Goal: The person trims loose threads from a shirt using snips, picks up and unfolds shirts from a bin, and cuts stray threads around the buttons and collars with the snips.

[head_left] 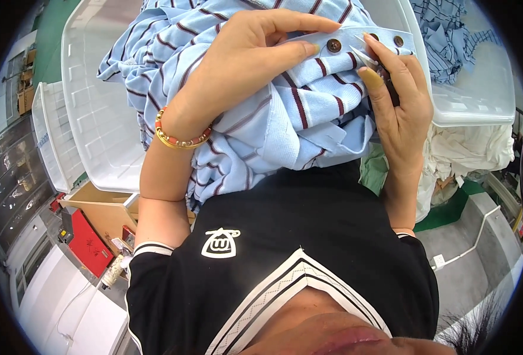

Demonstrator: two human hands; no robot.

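A light-blue knit garment with dark red and white stripes (300,97) lies bunched in front of me. Along its top right runs a button placket (351,36) with several dark brown buttons (333,45). My left hand (246,56) pinches the placket's edge between thumb and forefinger, just left of one button. A beaded bracelet circles that wrist. In my right hand (402,97) are small thread snips (363,58), their pale pointed blades against the placket between two buttons. Their dark handle is mostly hidden in the palm. A yellow cover sits on the right thumb.
More striped garments fill a translucent plastic bin (90,106) beyond my hands. Another clear bin (474,111) at the right holds blue checked cloth (441,38); white fabric (471,151) is heaped below it. At the lower left stand a wooden box (99,204) and a red case (86,241).
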